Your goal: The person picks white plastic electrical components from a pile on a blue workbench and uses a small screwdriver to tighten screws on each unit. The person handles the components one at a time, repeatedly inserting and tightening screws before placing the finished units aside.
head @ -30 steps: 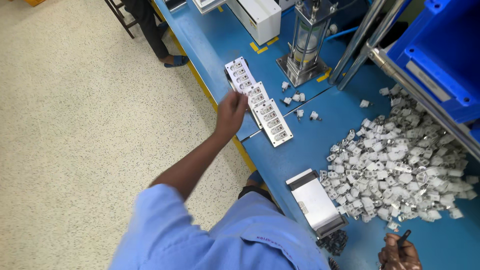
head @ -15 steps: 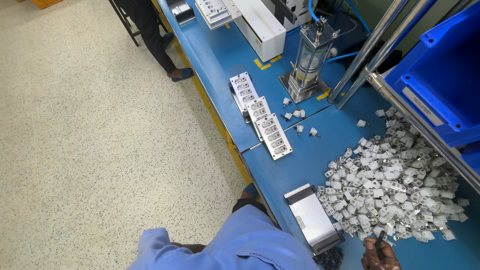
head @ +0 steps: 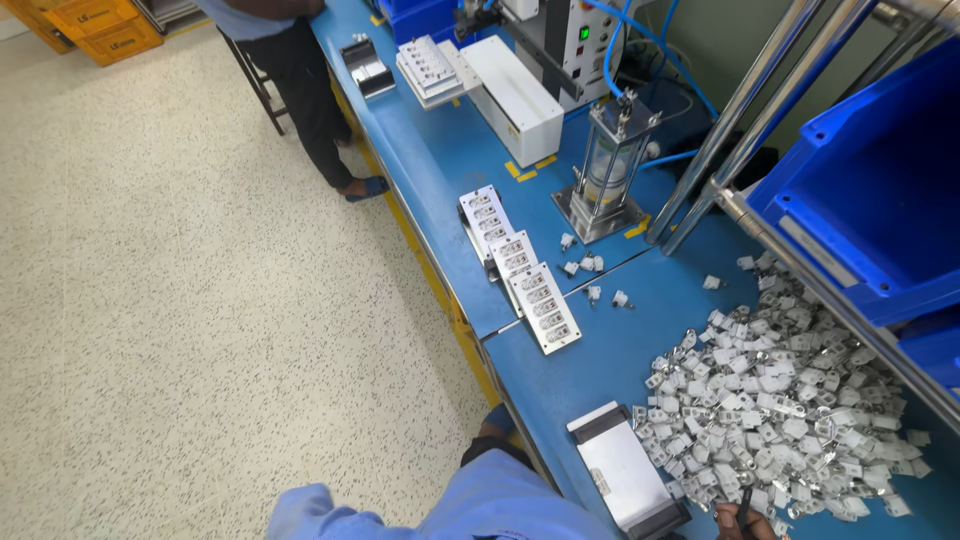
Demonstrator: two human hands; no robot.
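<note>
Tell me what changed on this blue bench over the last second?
The left hand, which was touching the row of three white trays a second ago, let go and pulled back out of sight. The right hand stays at the near edge of the pile of small white parts. The trays, the pile and the flat metal tray kept their places.

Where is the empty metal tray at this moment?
In the head view, the tray lies near the bottom edge on the blue bench, just left of the pile of white parts.
</note>
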